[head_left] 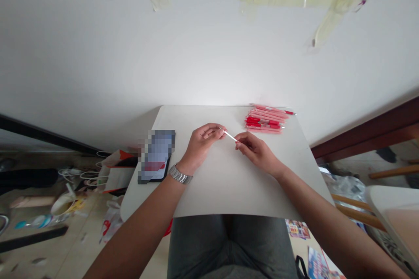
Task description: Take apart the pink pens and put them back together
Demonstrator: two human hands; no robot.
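Over the middle of the small white table, both hands pinch the ends of one thin white stick, likely a pen refill. My left hand, with a metal watch on its wrist, grips the stick's left end with closed fingers. My right hand pinches the right end. A pile of several red pens lies at the table's far right corner, a short way beyond my right hand.
A phone lies on the table's left edge. A white wall rises right behind the table. Bags, cables and clutter cover the floor at left; magazines and a chair are at right.
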